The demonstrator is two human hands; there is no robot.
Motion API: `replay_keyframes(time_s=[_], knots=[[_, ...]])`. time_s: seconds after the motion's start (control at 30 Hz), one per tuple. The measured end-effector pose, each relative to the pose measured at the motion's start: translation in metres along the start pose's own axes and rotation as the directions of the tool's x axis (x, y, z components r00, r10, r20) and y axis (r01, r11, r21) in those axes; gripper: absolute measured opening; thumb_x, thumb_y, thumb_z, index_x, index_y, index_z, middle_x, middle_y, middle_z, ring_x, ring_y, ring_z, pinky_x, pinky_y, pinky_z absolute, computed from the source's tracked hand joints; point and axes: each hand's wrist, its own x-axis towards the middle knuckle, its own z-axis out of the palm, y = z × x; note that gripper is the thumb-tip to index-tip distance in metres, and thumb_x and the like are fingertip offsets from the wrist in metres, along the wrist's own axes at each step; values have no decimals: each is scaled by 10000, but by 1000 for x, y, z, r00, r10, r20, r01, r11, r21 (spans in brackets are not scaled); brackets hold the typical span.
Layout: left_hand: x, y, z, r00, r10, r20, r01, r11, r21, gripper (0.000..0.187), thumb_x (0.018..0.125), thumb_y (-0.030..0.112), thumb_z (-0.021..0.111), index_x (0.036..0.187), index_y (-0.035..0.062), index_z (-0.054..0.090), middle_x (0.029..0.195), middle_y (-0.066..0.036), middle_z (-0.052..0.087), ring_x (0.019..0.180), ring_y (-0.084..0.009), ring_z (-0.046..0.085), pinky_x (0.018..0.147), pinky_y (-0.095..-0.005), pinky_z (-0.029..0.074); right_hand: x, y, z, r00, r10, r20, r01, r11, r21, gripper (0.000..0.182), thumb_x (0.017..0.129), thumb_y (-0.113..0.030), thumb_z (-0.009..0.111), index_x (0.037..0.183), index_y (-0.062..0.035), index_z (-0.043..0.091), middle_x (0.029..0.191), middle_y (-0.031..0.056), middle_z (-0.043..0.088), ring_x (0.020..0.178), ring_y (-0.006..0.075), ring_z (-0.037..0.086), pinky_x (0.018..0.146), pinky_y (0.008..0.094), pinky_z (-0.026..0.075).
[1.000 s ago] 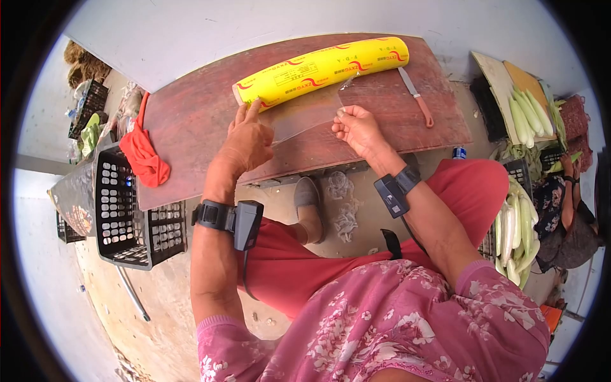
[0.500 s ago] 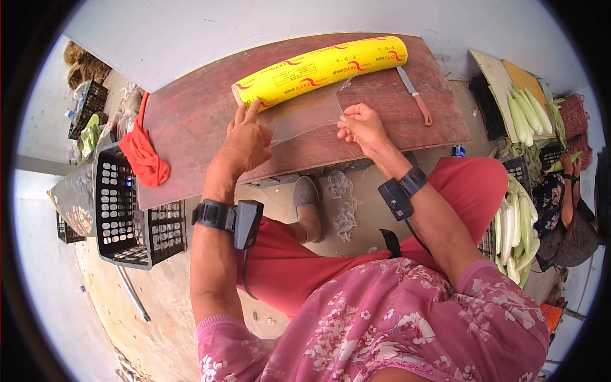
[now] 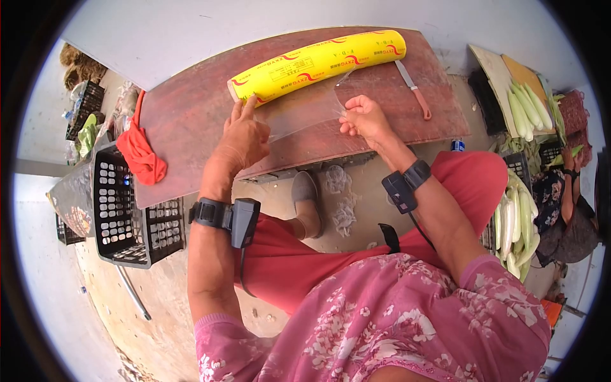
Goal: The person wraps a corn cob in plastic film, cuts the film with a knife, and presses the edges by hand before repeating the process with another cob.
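A long yellow roll of cling film (image 3: 318, 62) with red print lies across the wooden table (image 3: 191, 137). Clear film (image 3: 299, 118) comes off its near side and stretches between my two hands. My left hand (image 3: 243, 137) is by the roll's left end, index and middle fingertips resting on it. Its other fingers are curled in at the film's left corner; the thumb is mostly hidden. My right hand (image 3: 366, 121) pinches the film's right corner between thumb and fingers, just above the table's front edge. To the right lies a knife (image 3: 417, 95) with a pink handle.
A red cloth (image 3: 140, 156) hangs over the table's left edge, beside black crates (image 3: 118, 204). At right are pale green vegetables (image 3: 519, 223) in piles and another person's arm (image 3: 568, 191). Crumpled clear plastic (image 3: 344, 213) lies on the floor. A wall stands behind the table.
The roll appears slightly higher and further left in view, along with the table. My right hand has moved a little right and up, still pinching the film. My left hand stays at the roll's end.
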Motion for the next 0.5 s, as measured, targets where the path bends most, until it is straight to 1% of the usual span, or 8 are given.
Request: replay_keyframes(time_s=[0.2,0.27,0.3,0.37,0.5], knots=[[-3,3,0,1000,10,-8,-10,1000,21,72,676,98,674,747,108,679,1533,-207,235,1408,-436,198,1099,-517,275,-9,-6,1,997,72,-12,-73,997,-18,220,879,-22,586,1073,40,500,862,148,645,591,147,631,453,220,444],[-4,1,5,998,22,-57,-21,1000,11,30,658,86,656,683,102,648,1524,-210,251,1395,-436,226,1111,-479,285,-9,-7,0,996,89,2,-89,996,-4,203,875,-24,588,1057,42,524,862,152,648,595,147,634,456,221,446],[-5,1,8,996,31,-81,-30,1000,8,24,650,79,646,651,99,633,1519,-211,258,1388,-436,240,1118,-460,290,-7,-6,-1,995,101,-5,-102,994,-26,190,873,-23,587,1043,44,534,855,152,649,594,150,634,452,222,444],[-5,3,11,996,19,-85,-19,1000,0,22,646,81,650,653,97,638,1515,-208,266,1385,-436,244,1116,-460,293,-2,-5,-2,992,123,-17,-124,990,-70,164,869,-22,585,1015,47,555,841,153,652,591,155,636,444,226,441],[-9,5,15,994,2,-105,-3,1000,-10,19,638,86,657,647,96,644,1510,-205,274,1380,-436,251,1111,-450,303,1,-5,0,989,145,-30,-148,981,-129,150,860,-16,580,991,53,555,804,148,648,574,167,632,416,233,423]])
